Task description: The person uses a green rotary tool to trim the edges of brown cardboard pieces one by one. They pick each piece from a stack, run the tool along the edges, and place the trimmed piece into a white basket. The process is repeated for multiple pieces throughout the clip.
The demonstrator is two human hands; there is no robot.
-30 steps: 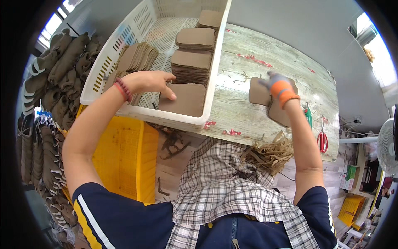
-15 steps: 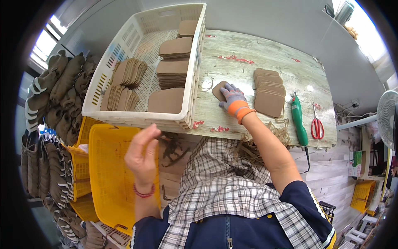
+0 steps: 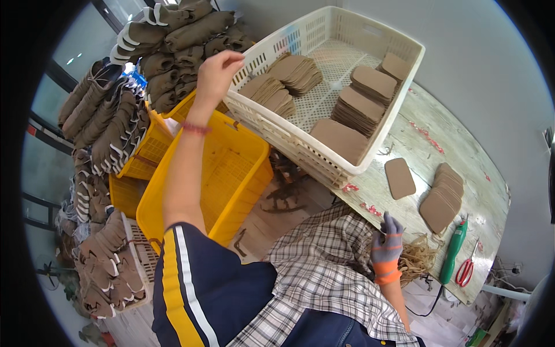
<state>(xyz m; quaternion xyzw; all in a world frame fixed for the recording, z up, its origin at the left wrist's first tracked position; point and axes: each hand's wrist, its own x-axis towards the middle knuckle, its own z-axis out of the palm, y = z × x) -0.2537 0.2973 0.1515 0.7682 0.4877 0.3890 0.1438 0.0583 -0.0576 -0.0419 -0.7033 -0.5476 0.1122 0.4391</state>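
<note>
My bare left hand (image 3: 218,80), with a red bracelet at the wrist, is raised beside the near left rim of the white crate (image 3: 300,143). Its fingers are bent and pressed together, and no object shows in them. My right hand (image 3: 388,243) wears a grey glove with an orange cuff. It hovers at the table's front edge over my lap, fingers apart and holding nothing visible. Just beyond it a single brown rounded pad (image 3: 400,178) lies flat on the table. To the right, a fanned stack of like pads (image 3: 442,199) rests there.
Stacked brown pads (image 3: 359,107) stand in the crate. A green corded tool (image 3: 455,248) and red-handled scissors (image 3: 465,269) lie at the table's right, near tan scraps (image 3: 417,257). Left are a yellow bin (image 3: 257,179) and heaped brown shoes (image 3: 199,32).
My right hand has left the single pad and drawn back to the table edge. My left hand has reached out toward the crate's rim. The view has turned left.
</note>
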